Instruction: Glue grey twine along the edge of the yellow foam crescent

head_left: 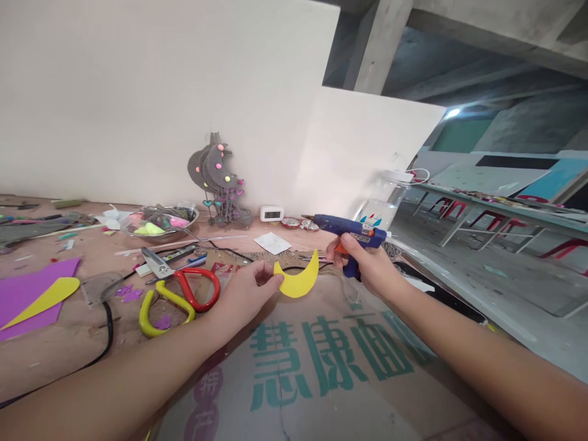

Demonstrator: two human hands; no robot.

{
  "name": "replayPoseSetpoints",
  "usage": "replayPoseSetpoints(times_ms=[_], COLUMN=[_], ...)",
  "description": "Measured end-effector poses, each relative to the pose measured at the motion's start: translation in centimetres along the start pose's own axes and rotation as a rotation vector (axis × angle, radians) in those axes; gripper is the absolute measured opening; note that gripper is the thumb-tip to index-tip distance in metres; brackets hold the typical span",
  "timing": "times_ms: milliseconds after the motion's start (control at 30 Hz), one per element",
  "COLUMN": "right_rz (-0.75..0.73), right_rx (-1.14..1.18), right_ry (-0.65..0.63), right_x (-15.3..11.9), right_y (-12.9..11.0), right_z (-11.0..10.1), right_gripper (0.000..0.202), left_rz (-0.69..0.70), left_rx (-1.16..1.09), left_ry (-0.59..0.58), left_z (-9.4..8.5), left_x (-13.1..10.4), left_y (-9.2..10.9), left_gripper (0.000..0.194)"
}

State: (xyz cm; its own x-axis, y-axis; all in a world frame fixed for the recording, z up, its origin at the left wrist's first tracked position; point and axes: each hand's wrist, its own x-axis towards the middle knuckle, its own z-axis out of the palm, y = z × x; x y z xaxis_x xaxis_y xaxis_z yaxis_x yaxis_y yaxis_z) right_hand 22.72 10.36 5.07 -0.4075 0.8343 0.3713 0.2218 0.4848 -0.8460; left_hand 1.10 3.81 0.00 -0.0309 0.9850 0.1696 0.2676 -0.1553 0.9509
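Note:
My left hand (252, 293) pinches one tip of a yellow crescent moon cutout (297, 283), which curves upward above the cardboard. In my right hand (367, 260) is a blue hot glue gun (351, 229), its nozzle pointing left, higher than the crescent and apart from it. Fingers wrap round its handle near the orange trigger. Left of my left hand lie scissors (158, 266) with one red and one yellow handle. Printed cardboard (303, 392) with green characters spreads beneath both hands.
Grey crescent ornaments with pompoms (215, 165) stand against the white wall. A bowl of coloured pieces (160, 222), a small digital clock (272, 214) and a white card (272, 242) sit behind my hands. Purple sheet (41, 294) lies left. A clear plastic jar (383, 199) stands right.

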Motion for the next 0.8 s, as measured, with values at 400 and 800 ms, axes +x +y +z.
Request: replayPoseSetpoints(times_ms=[400,800], right_rz=[0.045,0.087], right_rx=[-0.329,-0.446], right_ry=[-0.009,-0.124], right_x=[8.5,10.6], right_y=[1.3,6.8], right_z=[-0.9,3.5], right_gripper=[0.038,0.026], left_rz=[-0.085,-0.128], left_rx=[-0.198,-0.203], left_ry=[-0.109,-0.122], left_z=[0.5,0.0], left_x=[0.0,0.2], left_y=[-0.1,0.2], left_gripper=[0.025,0.028])
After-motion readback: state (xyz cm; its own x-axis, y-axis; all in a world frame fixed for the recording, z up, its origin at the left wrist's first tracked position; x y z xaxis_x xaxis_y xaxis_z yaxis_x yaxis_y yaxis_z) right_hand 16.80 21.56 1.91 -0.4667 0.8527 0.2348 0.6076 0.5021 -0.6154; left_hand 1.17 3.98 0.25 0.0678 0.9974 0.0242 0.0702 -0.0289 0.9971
